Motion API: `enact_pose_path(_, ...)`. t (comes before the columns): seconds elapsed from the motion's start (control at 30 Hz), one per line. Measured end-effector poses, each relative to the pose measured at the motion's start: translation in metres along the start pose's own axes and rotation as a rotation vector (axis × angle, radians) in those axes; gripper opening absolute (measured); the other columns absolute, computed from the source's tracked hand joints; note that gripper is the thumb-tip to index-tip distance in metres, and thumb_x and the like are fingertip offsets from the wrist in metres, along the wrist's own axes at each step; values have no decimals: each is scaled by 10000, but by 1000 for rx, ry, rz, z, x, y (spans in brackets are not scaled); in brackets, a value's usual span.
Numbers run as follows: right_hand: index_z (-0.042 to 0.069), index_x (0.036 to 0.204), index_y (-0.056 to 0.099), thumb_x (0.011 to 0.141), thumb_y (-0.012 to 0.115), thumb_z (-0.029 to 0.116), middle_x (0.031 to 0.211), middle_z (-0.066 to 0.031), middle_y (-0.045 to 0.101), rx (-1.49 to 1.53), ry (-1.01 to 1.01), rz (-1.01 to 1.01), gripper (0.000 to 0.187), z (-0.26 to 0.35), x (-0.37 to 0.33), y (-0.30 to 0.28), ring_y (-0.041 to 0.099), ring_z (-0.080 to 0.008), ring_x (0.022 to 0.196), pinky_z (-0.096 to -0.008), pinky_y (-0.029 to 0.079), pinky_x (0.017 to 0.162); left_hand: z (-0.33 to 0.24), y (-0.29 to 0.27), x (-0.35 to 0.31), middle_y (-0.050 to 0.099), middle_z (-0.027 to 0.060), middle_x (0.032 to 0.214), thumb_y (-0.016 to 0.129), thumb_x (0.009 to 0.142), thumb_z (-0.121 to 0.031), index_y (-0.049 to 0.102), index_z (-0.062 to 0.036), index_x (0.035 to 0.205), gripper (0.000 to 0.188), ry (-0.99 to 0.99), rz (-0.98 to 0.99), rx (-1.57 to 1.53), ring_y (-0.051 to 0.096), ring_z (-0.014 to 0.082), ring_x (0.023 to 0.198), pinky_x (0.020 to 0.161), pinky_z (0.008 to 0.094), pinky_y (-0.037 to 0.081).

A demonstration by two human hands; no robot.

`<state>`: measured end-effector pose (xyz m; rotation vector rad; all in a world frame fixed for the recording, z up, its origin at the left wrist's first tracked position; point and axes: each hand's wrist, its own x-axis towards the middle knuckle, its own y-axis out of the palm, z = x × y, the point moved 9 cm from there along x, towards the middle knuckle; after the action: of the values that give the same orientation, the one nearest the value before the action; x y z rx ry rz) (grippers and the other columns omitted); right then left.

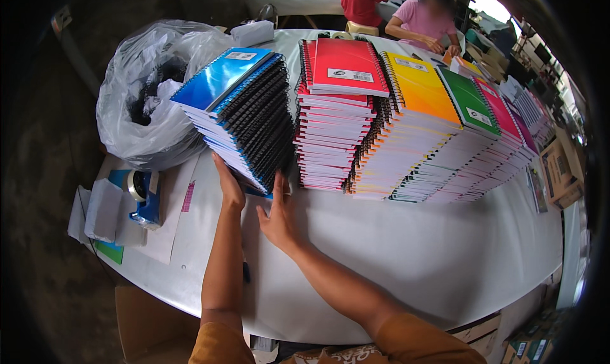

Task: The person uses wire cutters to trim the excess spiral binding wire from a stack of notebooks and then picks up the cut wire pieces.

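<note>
— Where's the blue notebook stack (pixel 238 110) from the hands?
— Straight ahead, near the table's (pixel 394 249) left edge, leaning left, spirals facing right. The left hand (pixel 229 185) is nearer, fingers flat against its lower side; the right hand (pixel 276 219) lies open at its base.
— Gripping?
— Neither clasps anything, it seems; glossy blue covers, black coils.

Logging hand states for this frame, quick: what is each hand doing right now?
Left hand: open, flat against the near side of the blue notebook stack, gripping nothing.
Right hand: open, fingers reaching the stack's base, holding nothing.
</note>
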<state>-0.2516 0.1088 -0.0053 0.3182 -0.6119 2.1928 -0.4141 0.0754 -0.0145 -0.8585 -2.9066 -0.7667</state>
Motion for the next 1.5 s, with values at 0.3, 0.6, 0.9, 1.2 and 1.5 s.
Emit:
enact_pose_path(0.3,-99,1369,-62,774,542,16,1429,-337,3,-138,180,12,856,13,-20,9,40,-453,1344,-450,82,1105,-7,9,-12,273,86,1439,155,942,-540,170,-75,1422,668,70,-78,294,267,227,1310,1091,325,160)
enact_pose_path(0.6,-39,1399,-28,763,516,-32,1457,-258,37,172,80,-130,837,10,-10,-7,46,-372,1369,-411,93,1105,-11,12,-34,315,135,1402,106,941,-542,243,12,1375,717,63,-257,339,295,248,1286,1077,322,165)
enact_pose_path(0.9,64,1233,366,689,479,-17,1270,-79,397,1372,670,-216,561,-14,-35,22,333,-166,1200,-284,223,1024,-10,25,-49,383,147,1345,154,910,-617,333,50,1319,802,1,-356,111,355,256,1227,1052,331,208)
enact_pose_path(1.2,9,1426,75,618,463,60,1489,-117,90,1294,464,-77,898,-13,-7,23,31,-209,1382,-296,26,1102,-8,24,-26,448,152,1294,197,932,-571,398,49,1284,740,-26,-279,258,408,243,1191,1029,326,259)
enact_pose_path(1.5,30,1431,-51,626,482,64,1508,-119,-19,1257,479,-35,965,-18,-3,33,-31,-209,1391,-310,33,1109,32,34,7,423,119,1315,212,931,-566,361,-30,1327,683,-121,57,24,393,237,1201,1033,338,268)
